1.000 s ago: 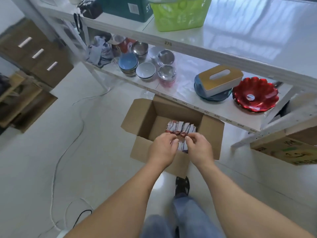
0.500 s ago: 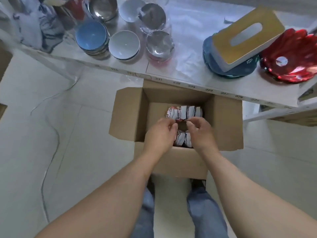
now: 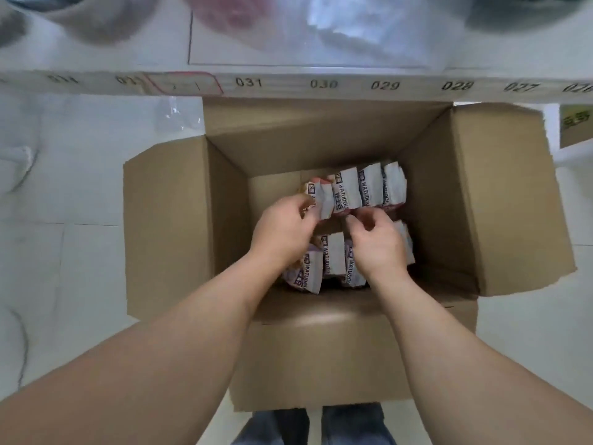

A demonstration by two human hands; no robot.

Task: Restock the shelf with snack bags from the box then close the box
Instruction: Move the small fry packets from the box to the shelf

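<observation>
Reaching into the open box (image 3: 500, 200) of snack bags (image 3: 369, 187).
Left hand (image 3: 282, 232) fingers pinching the far row's leftmost bag (image 3: 316, 200); right hand (image 3: 378, 245) fingers loosely curled, holding nothing, over the near row.

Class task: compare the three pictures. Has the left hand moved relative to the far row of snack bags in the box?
Yes, slightly. The left hand has gone toward the far row of snack bags and now pinches that row's leftmost bag; earlier it sat nearer the box's near wall.

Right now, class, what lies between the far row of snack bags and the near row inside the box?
In the head view, the left hand and right hand reach between the far row and near row; a dark gap shows there.
</observation>
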